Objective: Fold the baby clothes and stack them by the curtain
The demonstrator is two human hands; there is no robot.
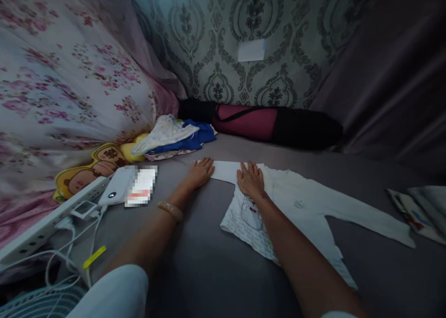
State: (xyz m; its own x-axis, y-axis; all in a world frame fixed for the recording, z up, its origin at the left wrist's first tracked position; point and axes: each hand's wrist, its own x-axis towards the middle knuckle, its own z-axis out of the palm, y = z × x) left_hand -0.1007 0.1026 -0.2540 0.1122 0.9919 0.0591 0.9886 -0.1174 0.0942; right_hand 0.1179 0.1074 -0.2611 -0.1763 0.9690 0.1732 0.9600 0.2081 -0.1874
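1 black-and-maroon bag (256, 124) lies below patterned wallpaper (223, 34); at left, 1 white power strip (47, 228) holds plugs (66, 223).

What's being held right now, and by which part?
Nothing looks gripped: on the white shirt, the left hand lies flat at one cuff, the right hand flat near that shoulder.

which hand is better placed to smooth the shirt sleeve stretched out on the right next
Probably the right hand: it rests on the shirt, closer to that sleeve, while the left hand lies at the opposite sleeve.
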